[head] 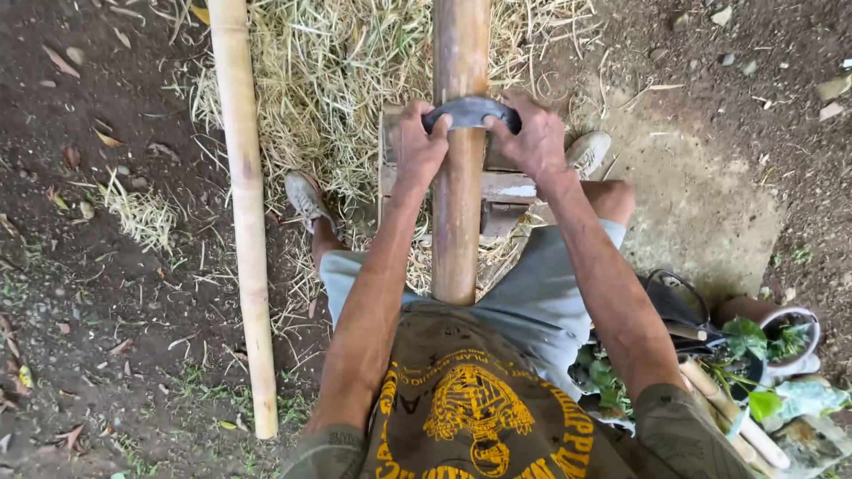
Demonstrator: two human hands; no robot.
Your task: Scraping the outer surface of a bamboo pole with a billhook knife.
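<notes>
Brown bamboo pole (459, 177) runs vertically through the frame centre; its top is cut off by the upper edge and its near end is hidden against the person's body. A dark curved blade (470, 112) lies across the pole, its ends concealed inside both fists. Left hand (417, 146) and right hand (532, 137) are each closed tight around one end of the blade. The wooden block (501, 188) under the pole is largely hidden. At lower right, a pot (781, 321) holds green leaves. A paler bamboo pole (247, 213) lies at left on the soil.
</notes>
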